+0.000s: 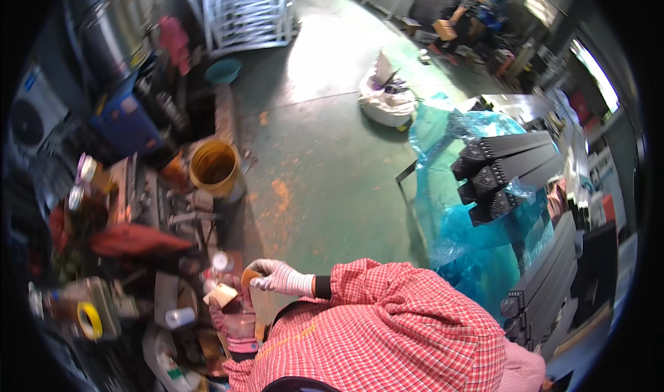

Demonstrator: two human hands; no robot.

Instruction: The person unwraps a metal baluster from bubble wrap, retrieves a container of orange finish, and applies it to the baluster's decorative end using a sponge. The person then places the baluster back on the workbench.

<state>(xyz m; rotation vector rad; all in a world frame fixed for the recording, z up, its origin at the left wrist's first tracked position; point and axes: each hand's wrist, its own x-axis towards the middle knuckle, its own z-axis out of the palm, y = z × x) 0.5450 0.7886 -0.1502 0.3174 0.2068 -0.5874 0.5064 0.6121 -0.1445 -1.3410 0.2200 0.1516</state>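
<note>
My left hand (238, 325), in a pinkish work glove, is low on the left with its fingers around a cream-coloured flat piece (221, 294). Just right of it, my right hand (282, 278) wears a whitish glove with a striped cuff. Its fingers are closed on an orange-brown piece (248, 276), whose exact kind is unclear. The two hands are close together beside the cluttered bench. A small white-topped round container (221, 260) stands just beyond them.
A yellow bucket (216, 169) stands beyond the bench, near a red cloth (142, 240). Yellow tape (89, 321) lies at left. Dark metal posts (508, 171) rest on blue film (449, 240) at right. A white sack (387, 101) sits on the floor; someone (470, 22) is far off.
</note>
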